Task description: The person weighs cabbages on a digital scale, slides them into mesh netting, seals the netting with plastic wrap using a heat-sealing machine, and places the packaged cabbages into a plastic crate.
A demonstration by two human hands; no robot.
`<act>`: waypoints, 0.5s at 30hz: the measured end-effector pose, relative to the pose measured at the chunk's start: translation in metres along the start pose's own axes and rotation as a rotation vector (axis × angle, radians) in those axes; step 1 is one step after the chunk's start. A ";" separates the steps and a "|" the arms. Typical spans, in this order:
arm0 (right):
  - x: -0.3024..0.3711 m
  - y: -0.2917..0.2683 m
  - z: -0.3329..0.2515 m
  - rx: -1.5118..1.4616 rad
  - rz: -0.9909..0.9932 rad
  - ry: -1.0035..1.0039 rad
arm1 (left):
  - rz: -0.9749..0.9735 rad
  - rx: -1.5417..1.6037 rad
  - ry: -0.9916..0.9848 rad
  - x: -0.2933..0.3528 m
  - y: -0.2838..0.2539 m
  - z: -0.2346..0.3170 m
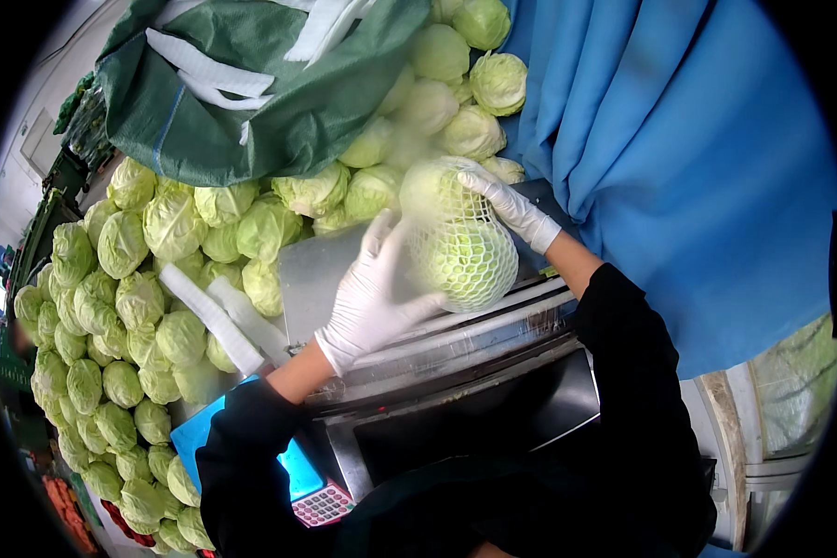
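A pale green cabbage (470, 270) sits in a white foam net sleeve on the grey metal surface (312, 274) in front of me. The netting (451, 200) extends up over a second rounded, pale shape behind it, which is blurred. My left hand (372, 293), in a white glove, is beside the cabbage on the left; its fingers are spread and the thumb reaches to the cabbage's lower edge. From the right, my gloved right hand (516, 209) has its fingers closed at the upper part of the netting. Its fingertips are partly blurred.
Heaped cabbages (139, 298) fill the left and far side. A green woven sack (279, 121) with white foam strips (209, 65) lies over them. Another foam strip (212, 316) rests near my left wrist. Blue cloth (679, 186) hangs at right. A pink calculator (323, 505) lies near me.
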State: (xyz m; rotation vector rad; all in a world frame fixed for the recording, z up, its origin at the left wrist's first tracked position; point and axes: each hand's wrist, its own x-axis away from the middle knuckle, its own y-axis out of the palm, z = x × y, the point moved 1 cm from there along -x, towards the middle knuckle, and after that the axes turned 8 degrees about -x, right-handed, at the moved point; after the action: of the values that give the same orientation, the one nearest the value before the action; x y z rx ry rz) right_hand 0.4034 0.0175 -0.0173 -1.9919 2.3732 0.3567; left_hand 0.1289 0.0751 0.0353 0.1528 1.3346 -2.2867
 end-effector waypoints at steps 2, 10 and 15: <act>-0.002 -0.010 0.005 0.049 0.021 -0.061 | 0.010 0.042 -0.032 -0.002 -0.002 -0.006; 0.072 -0.008 -0.055 0.272 0.340 -0.018 | 0.081 -0.030 -0.124 0.044 -0.037 -0.018; 0.207 0.025 -0.083 1.147 0.476 0.260 | 0.091 -0.407 -0.372 0.149 -0.055 -0.023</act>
State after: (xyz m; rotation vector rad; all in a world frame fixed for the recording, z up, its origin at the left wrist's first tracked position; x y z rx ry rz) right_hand 0.3515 -0.1944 0.0338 -0.9693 2.2449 -1.0725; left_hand -0.0303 0.0644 0.0176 -0.3246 1.5131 -1.8087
